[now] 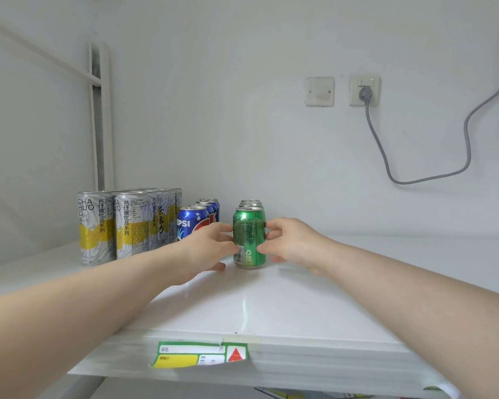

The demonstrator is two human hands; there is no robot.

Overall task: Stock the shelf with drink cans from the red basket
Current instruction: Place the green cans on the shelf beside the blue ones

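Note:
A green drink can (249, 240) stands upright on the white shelf (271, 306), at the front of a short row of green cans (250, 203). My left hand (206, 249) touches its left side with the fingertips, and my right hand (293, 244) touches its right side, so both hands hold it between them. To the left stands a row of blue Pepsi cans (195, 223), partly hidden by my left hand. Further left are several tall silver and yellow cans (121, 226). The red basket is out of view.
The right half of the shelf is bare up to the white back wall. A wall socket (364, 90) with a grey cable (432, 180) hangs above it. A green and yellow price label (196, 354) sits on the shelf's front edge. A white upright post (100, 116) stands at the back left.

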